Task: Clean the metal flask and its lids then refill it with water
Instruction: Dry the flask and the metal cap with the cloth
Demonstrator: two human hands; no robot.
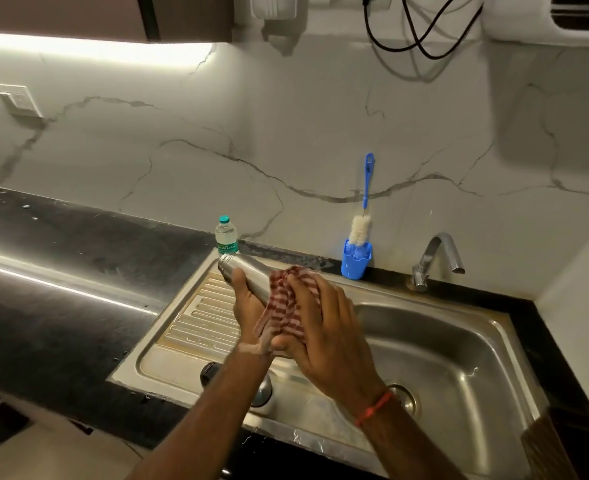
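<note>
Over the sink (189, 327), the left hand (248, 308) grips the metal flask (248, 275), slanted with its mouth toward the water bottle (227, 235). The two lids (263, 393) lie below the forearm. The right hand (320, 323) clasps a striped cloth (286, 306) round the flask's body. It looks like the wiping-dry step. Refilling would come next, and that calls for setting the cloth down.

Legible markings: one candidate only. The plastic water bottle (226, 237) stands on the desk just beyond the fingers (240, 277) of the left hand (248, 308), touching neither. It carries a green label (227, 248) printed with white slanted script. The lettering is too blurred to read with certainty. No other text, number or sign can be read.
</note>
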